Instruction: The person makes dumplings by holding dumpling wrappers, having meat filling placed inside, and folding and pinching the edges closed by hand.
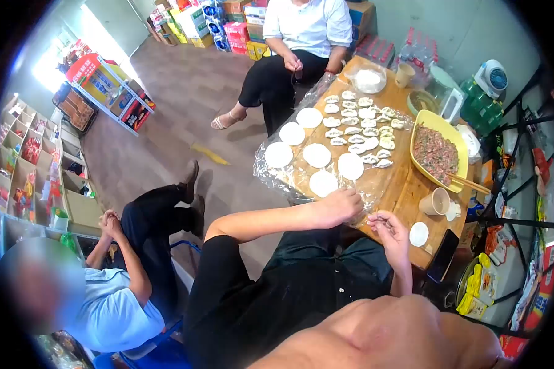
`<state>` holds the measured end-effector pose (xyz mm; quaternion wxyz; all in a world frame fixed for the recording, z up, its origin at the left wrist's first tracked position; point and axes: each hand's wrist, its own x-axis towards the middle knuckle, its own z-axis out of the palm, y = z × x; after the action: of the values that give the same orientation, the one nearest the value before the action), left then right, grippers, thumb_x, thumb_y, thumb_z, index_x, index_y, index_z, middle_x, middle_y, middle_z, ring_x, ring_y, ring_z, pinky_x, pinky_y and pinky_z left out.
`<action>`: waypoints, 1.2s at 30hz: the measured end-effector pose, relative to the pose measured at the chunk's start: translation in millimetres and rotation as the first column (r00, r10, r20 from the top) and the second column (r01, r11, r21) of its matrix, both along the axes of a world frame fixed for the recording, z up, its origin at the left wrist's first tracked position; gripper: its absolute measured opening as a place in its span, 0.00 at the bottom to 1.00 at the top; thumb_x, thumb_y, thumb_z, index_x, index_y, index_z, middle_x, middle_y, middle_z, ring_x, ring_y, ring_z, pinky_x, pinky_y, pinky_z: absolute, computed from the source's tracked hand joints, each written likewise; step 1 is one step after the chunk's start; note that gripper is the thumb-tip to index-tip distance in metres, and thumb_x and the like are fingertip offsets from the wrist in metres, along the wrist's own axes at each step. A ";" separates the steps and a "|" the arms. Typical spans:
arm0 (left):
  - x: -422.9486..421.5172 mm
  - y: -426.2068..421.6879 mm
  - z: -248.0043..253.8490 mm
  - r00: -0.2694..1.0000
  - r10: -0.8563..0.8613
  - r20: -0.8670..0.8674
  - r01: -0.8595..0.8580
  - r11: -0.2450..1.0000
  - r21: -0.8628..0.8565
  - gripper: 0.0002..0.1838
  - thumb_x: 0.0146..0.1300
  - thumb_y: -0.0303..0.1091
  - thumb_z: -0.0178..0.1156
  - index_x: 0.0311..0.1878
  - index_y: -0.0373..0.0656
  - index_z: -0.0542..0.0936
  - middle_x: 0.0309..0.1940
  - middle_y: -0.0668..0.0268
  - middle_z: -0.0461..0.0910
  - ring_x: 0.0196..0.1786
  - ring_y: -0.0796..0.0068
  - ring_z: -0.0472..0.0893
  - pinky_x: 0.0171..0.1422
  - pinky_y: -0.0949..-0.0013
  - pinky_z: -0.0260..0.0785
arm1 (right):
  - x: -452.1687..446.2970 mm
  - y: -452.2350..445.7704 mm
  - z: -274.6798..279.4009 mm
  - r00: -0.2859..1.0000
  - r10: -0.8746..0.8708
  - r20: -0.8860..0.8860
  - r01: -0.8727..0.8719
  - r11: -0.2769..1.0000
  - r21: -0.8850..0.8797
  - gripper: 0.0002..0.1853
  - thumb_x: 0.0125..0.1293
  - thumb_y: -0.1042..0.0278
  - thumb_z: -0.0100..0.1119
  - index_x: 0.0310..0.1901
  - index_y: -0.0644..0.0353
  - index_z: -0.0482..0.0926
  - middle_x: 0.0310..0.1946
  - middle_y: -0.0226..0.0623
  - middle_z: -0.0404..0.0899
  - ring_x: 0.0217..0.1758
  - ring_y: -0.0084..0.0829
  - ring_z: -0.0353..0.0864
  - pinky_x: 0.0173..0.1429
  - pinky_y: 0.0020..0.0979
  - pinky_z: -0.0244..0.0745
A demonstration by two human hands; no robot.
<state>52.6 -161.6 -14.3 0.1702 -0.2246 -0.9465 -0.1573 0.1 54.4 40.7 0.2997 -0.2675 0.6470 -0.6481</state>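
Note:
My left hand [338, 208] is over the near edge of the wooden table [397, 200], its fingers curled together; what they hold, if anything, is too small to tell. Close to its right, my right hand [389, 229] has its fingers bent and pressed together, also with nothing I can make out. Beyond them, round white wrappers [351, 166] lie on clear plastic film, beside rows of folded dumplings [349, 113]. A yellow bowl [417, 161] holds minced filling [435, 150], with chopsticks [468, 182] on its rim. One wrapper [418, 234] lies near my right hand.
A paper cup [436, 202] and a phone [442, 256] are at the table's right edge. A seated person [308, 27] is beyond the table; another person [114, 301] sits at left. Crowded shelves [535, 227] stand at right.

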 end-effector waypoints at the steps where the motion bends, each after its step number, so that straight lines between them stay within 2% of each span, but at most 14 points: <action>1: 1.0 -0.5 1.3 1.000 0.010 0.011 -0.010 1.000 -0.004 0.10 0.54 0.34 0.57 0.38 0.41 0.79 0.37 0.63 0.75 0.43 0.63 0.74 0.47 0.64 0.68 | -1.6 -6.2 0.6 1.000 0.014 0.000 -0.014 1.000 0.000 0.12 0.71 0.81 0.48 0.53 0.69 0.74 0.47 0.36 0.80 0.50 0.24 0.79 0.58 0.27 0.73; 8: -4.3 -19.3 1.1 0.998 -0.009 0.065 0.002 0.995 0.100 0.09 0.53 0.34 0.59 0.36 0.40 0.79 0.38 0.61 0.75 0.45 0.62 0.74 0.49 0.60 0.68 | -26.1 -53.2 -12.7 0.993 0.059 0.105 -0.068 0.995 0.079 0.13 0.70 0.82 0.48 0.54 0.69 0.73 0.48 0.38 0.80 0.52 0.24 0.79 0.58 0.25 0.72; 12: -6.7 -25.2 18.5 0.985 -0.066 0.160 0.026 0.970 0.241 0.10 0.54 0.31 0.61 0.38 0.38 0.78 0.35 0.59 0.75 0.43 0.58 0.75 0.47 0.59 0.69 | -29.6 -60.6 -9.0 0.999 -0.011 -0.041 0.010 0.999 -0.035 0.15 0.68 0.82 0.52 0.56 0.69 0.73 0.50 0.39 0.79 0.54 0.26 0.78 0.60 0.28 0.72; 15: -3.7 -21.2 36.4 0.994 -0.071 0.089 0.034 0.932 0.360 0.08 0.51 0.29 0.62 0.35 0.38 0.77 0.33 0.57 0.76 0.39 0.56 0.76 0.45 0.58 0.70 | -24.2 -59.8 -3.7 0.993 -0.066 -0.096 0.057 0.995 -0.087 0.18 0.66 0.80 0.56 0.58 0.68 0.72 0.52 0.40 0.78 0.55 0.28 0.77 0.62 0.31 0.71; 18: 1.9 -16.2 59.3 0.992 -0.091 0.086 0.049 0.912 0.407 0.06 0.51 0.27 0.63 0.33 0.40 0.77 0.29 0.58 0.77 0.36 0.55 0.78 0.42 0.56 0.70 | -13.2 -48.4 -6.0 0.997 -0.032 0.073 0.039 0.995 -0.095 0.23 0.63 0.78 0.60 0.60 0.69 0.70 0.54 0.40 0.78 0.57 0.30 0.76 0.63 0.33 0.70; 20: 3.5 -10.9 61.3 0.992 -0.122 -0.019 0.119 0.898 0.424 0.05 0.52 0.26 0.63 0.32 0.42 0.77 0.28 0.59 0.78 0.35 0.54 0.78 0.40 0.55 0.70 | -8.0 -38.5 -6.7 0.985 0.074 -0.156 -0.051 0.988 0.144 0.24 0.63 0.75 0.61 0.60 0.70 0.71 0.53 0.41 0.79 0.56 0.29 0.78 0.61 0.31 0.71; 24: 19.8 11.0 79.0 0.973 -0.057 0.223 -0.054 0.884 0.464 0.05 0.60 0.26 0.62 0.38 0.37 0.78 0.33 0.57 0.80 0.36 0.60 0.80 0.44 0.61 0.73 | 3.5 -16.6 3.0 0.892 0.039 -0.450 0.067 0.974 0.216 0.16 0.64 0.68 0.61 0.52 0.63 0.79 0.43 0.45 0.84 0.46 0.37 0.85 0.50 0.33 0.77; 26: 30.4 20.0 82.1 0.896 -0.118 0.428 -0.224 0.713 0.664 0.18 0.60 0.27 0.63 0.54 0.38 0.74 0.41 0.64 0.78 0.44 0.74 0.78 0.52 0.67 0.72 | 5.7 -1.6 11.3 0.844 0.027 -0.535 0.115 0.966 0.230 0.14 0.64 0.68 0.61 0.50 0.61 0.80 0.41 0.44 0.84 0.44 0.40 0.84 0.48 0.35 0.77; 29: 28.7 28.1 58.3 0.825 -0.471 0.313 -0.235 0.219 0.947 0.44 0.56 0.42 0.70 0.72 0.42 0.58 0.61 0.58 0.68 0.61 0.66 0.71 0.68 0.62 0.63 | 18.6 11.6 28.3 0.746 0.044 -0.664 0.076 0.986 0.151 0.10 0.63 0.68 0.61 0.45 0.59 0.81 0.38 0.43 0.83 0.42 0.45 0.83 0.45 0.38 0.78; 30: 32.3 35.2 55.9 0.824 -0.472 0.313 -0.230 0.227 0.946 0.44 0.56 0.42 0.70 0.72 0.42 0.58 0.61 0.58 0.68 0.61 0.66 0.71 0.68 0.62 0.63 | 22.1 13.7 33.7 0.704 0.042 -0.709 0.014 0.997 0.073 0.08 0.63 0.68 0.60 0.42 0.59 0.82 0.37 0.42 0.83 0.41 0.45 0.83 0.44 0.39 0.77; 32: 42.5 52.2 45.8 0.603 -0.792 0.093 -0.447 -0.239 0.862 0.51 0.55 0.54 0.70 0.73 0.39 0.56 0.66 0.55 0.66 0.68 0.63 0.68 0.73 0.58 0.58 | 25.8 14.2 31.4 0.620 0.068 -0.781 -0.019 0.997 0.072 0.07 0.63 0.67 0.60 0.41 0.57 0.82 0.36 0.42 0.83 0.39 0.43 0.83 0.43 0.39 0.77; 33: 48.6 57.8 37.6 0.603 -0.792 0.095 -0.500 -0.283 0.818 0.54 0.53 0.61 0.68 0.73 0.36 0.57 0.69 0.55 0.63 0.72 0.61 0.63 0.76 0.57 0.54 | 22.9 12.6 33.5 0.599 0.090 -0.796 -0.009 0.994 0.106 0.08 0.62 0.67 0.61 0.41 0.58 0.82 0.35 0.41 0.82 0.40 0.43 0.82 0.44 0.38 0.77; 34: 58.0 56.9 26.3 0.643 -0.762 0.076 -0.540 -0.381 0.751 0.47 0.56 0.58 0.67 0.70 0.35 0.62 0.67 0.55 0.66 0.71 0.60 0.65 0.75 0.57 0.56 | 21.9 11.7 33.8 0.588 0.118 -0.800 -0.001 0.989 0.145 0.08 0.62 0.67 0.61 0.40 0.59 0.83 0.34 0.41 0.82 0.40 0.43 0.81 0.45 0.38 0.77; 36: 63.9 55.3 14.7 0.642 -0.760 0.105 -0.584 -0.395 0.709 0.39 0.60 0.50 0.66 0.67 0.34 0.65 0.65 0.56 0.69 0.69 0.60 0.67 0.75 0.57 0.57 | 15.6 10.8 39.5 0.528 0.186 -0.829 0.071 0.963 0.262 0.09 0.62 0.66 0.61 0.40 0.60 0.83 0.33 0.38 0.80 0.42 0.40 0.79 0.46 0.36 0.76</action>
<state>116.4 -106.2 0.4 -0.1544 0.0093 -0.2630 -0.9523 15.8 65.2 80.2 0.0025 -0.5269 0.7814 -0.3344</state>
